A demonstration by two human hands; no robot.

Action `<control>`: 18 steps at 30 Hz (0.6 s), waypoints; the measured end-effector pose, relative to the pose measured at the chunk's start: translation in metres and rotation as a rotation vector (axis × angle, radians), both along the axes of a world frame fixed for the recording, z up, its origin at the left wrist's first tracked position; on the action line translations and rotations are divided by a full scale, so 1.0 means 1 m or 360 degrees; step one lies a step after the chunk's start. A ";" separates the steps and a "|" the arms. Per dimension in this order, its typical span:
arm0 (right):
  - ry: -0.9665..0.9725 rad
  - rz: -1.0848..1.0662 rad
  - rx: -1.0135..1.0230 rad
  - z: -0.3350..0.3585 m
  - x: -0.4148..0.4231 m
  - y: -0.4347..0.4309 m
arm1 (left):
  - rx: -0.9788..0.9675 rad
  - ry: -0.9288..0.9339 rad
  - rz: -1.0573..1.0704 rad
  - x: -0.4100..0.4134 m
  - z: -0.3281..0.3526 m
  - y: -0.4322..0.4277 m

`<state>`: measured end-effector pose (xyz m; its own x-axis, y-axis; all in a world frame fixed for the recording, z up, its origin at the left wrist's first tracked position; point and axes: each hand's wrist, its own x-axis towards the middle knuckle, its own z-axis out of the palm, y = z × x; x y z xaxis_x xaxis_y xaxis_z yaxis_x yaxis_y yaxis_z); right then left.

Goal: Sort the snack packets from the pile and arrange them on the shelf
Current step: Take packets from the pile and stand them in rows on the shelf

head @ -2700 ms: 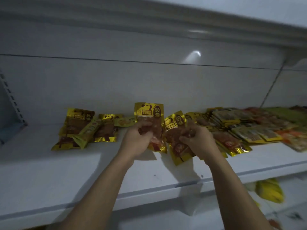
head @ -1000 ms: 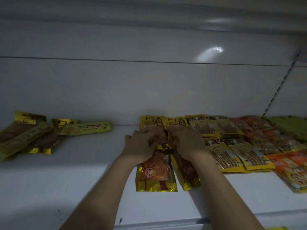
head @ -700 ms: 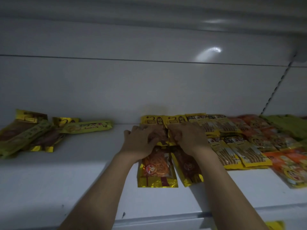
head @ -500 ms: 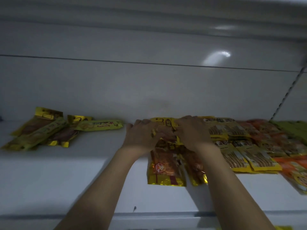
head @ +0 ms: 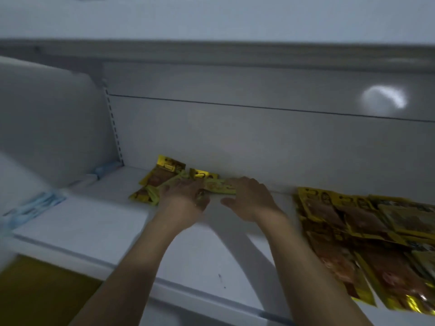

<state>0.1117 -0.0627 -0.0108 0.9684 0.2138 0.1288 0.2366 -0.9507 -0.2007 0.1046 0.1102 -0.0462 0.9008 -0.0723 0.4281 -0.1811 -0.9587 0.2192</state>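
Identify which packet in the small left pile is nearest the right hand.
The long yellow-green packet, lying crosswise and rightmost; the fingers of the right hand meet its end. The gold packets sit farther left.

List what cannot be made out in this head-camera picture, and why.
left hand: it covers part of the pile of snack packets; whether it grips one is unclear.
Print on the pile: lost to motion blur and dim light in the head view.
row of packets: cut off by the right edge.
blue items at far left: blurred, unidentifiable.
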 end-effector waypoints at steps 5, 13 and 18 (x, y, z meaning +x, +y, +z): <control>0.0114 0.0094 0.0112 -0.008 0.019 0.060 | 0.0036 -0.0039 0.0134 0.005 -0.002 0.068; 0.0243 -0.0207 0.0038 -0.029 0.049 0.115 | 0.0000 -0.0064 0.0154 0.040 -0.025 0.130; 0.0270 -0.0440 0.0148 -0.037 0.061 0.131 | -0.0114 0.0260 0.0194 0.068 -0.011 0.140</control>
